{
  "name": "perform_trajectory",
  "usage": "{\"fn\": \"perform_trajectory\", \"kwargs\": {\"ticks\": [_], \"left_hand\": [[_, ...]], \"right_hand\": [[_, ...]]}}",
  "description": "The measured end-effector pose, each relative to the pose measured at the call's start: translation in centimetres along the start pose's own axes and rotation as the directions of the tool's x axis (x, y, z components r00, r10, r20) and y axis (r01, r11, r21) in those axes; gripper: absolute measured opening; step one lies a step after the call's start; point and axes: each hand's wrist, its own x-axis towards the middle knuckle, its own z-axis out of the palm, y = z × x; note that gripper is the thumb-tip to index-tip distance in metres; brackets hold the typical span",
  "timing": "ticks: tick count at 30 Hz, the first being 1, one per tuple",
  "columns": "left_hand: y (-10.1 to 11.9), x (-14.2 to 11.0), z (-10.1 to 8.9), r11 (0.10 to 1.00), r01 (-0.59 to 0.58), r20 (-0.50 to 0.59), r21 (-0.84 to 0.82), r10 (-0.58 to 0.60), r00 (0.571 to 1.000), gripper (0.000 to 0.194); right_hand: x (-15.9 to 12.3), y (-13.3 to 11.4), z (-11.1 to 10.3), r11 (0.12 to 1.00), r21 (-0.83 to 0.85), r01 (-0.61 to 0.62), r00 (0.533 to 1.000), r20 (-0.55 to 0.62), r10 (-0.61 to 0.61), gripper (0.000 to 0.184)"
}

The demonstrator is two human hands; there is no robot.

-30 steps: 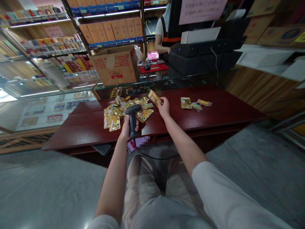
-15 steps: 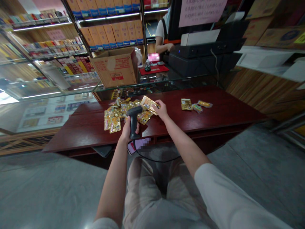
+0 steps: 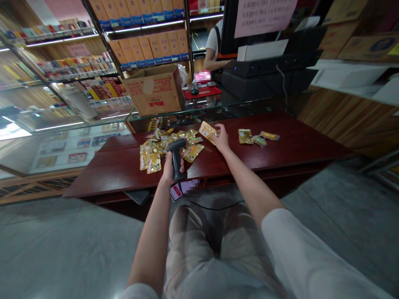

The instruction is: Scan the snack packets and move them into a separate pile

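Observation:
My left hand [image 3: 168, 168] is wrapped round the handle of a dark grey barcode scanner [image 3: 177, 153], held upright over the front of the table, its cord hanging down. Between the fingers of my right hand [image 3: 222, 139] is a gold snack packet [image 3: 208, 131], lifted to the right of the scanner. Behind and left of the scanner lies a heap of shiny gold packets [image 3: 153, 160]. Farther right on the table rest another gold packet [image 3: 245, 136], a small greenish packet [image 3: 259, 141] and a yellow one [image 3: 269, 136].
The dark red table [image 3: 102, 170] stands against a glass counter carrying a cardboard box [image 3: 154, 91] and a red mat [image 3: 202, 91]. Behind it a person's arm [image 3: 215, 64] shows beside the register equipment [image 3: 264, 83]. A phone [image 3: 179, 191] lies below the table's front edge.
My right hand has carried the gold packet to the right, away from the scanner and the heap. My left hand keeps the scanner at nearly the same spot. The view has shifted slightly.

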Motion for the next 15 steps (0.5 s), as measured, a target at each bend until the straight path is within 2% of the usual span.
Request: {"fn": "perform_trajectory", "kwargs": {"ticks": [2,5,7,9,11,12,15], "left_hand": [[0.0,0.0,0.0,1.000,-0.002,-0.008,-0.004,0.001,1.000,0.062],[0.1,-0.1,0.1,1.000,0.002,-0.003,0.002,-0.002,1.000,0.062],[0.3,-0.2,0.2,1.000,0.002,-0.004,-0.002,-0.002,1.000,0.061],[0.4,-0.2,0.3,1.000,-0.005,-0.010,-0.010,0.005,1.000,0.059],[0.4,-0.1,0.2,1.000,-0.016,-0.014,-0.022,0.016,1.000,0.058],[0.4,-0.1,0.1,0.999,-0.019,-0.013,-0.029,0.019,1.000,0.058],[0.3,0.2,-0.1,0.999,-0.026,-0.004,-0.046,0.026,1.000,0.057]], "right_hand": [[1.3,0.9,-2.9,0.976,-0.216,-0.012,1.000,-0.001,0.012,0.033],[2.6,2.7,-8.2,0.825,-0.564,-0.038,0.999,-0.027,0.028,0.030],[2.8,3.7,-11.2,0.723,-0.689,-0.052,0.998,-0.060,0.014,0.035],[2.4,4.3,-13.2,0.664,-0.746,-0.058,0.993,-0.109,-0.036,0.046],[1.8,4.2,-13.6,0.656,-0.754,-0.019,0.991,-0.103,-0.089,0.051],[1.4,3.9,-13.1,0.670,-0.742,0.021,0.993,-0.064,-0.102,0.050],[0.1,2.4,-9.1,0.763,-0.626,0.161,0.985,0.153,-0.082,0.040]]}}
